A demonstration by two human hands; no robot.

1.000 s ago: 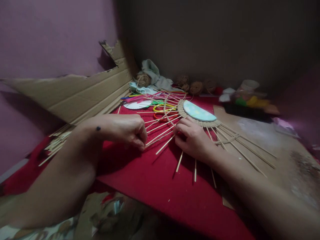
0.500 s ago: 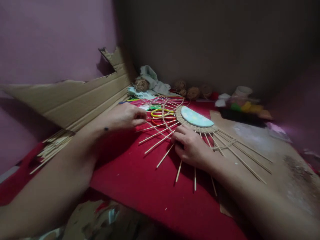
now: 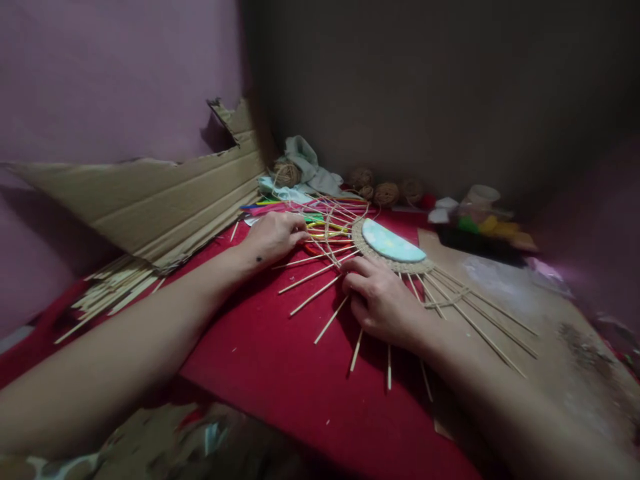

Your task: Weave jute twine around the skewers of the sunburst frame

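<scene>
item: woven disc (image 3: 393, 245) with radiating sticks (image 3: 320, 293), flat on the red cloth (image 3: 280, 373); light, stiff, brittle, so you hold near the woven rim. your right hand (image 3: 383, 300) presses flat, fingers spread; your left hand (image 3: 275, 237), fingers curled, pinches a strand (image 3: 327, 230).

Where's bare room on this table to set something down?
Bare red cloth lies near the front edge, between the left forearm and the stick tips. The brown board right of the sticks is mostly bare. Crowded: around the woven disc, both hands, and the back edge.
</scene>
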